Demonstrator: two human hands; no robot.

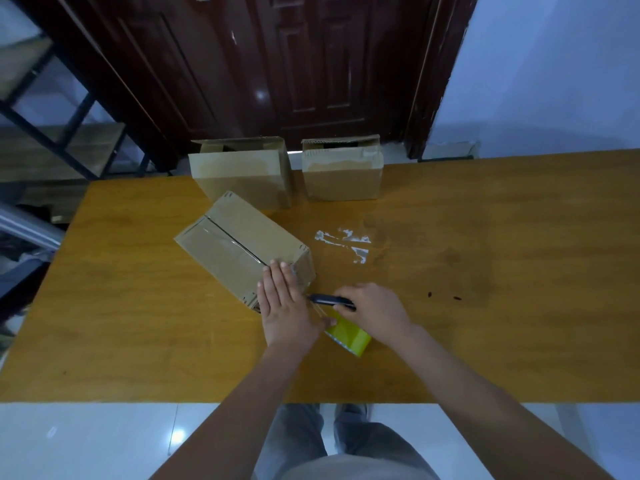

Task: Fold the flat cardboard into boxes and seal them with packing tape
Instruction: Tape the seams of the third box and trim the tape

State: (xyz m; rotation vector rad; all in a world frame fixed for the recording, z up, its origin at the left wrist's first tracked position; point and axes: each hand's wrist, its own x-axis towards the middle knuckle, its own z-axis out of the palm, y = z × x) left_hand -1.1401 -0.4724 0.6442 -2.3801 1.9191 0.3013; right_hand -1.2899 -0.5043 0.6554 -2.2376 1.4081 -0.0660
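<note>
Left hand fingers flat on box; right hand fingers gripping cutter.

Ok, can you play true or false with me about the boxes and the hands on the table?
1. The left hand presses flat on the taped box. True.
2. The right hand holds a red marker. False: it grips a dark cutter.
3. Two more boxes stand at the table's far edge. True.
4. The tape roll is blue. False: it looks yellow-green.
</note>
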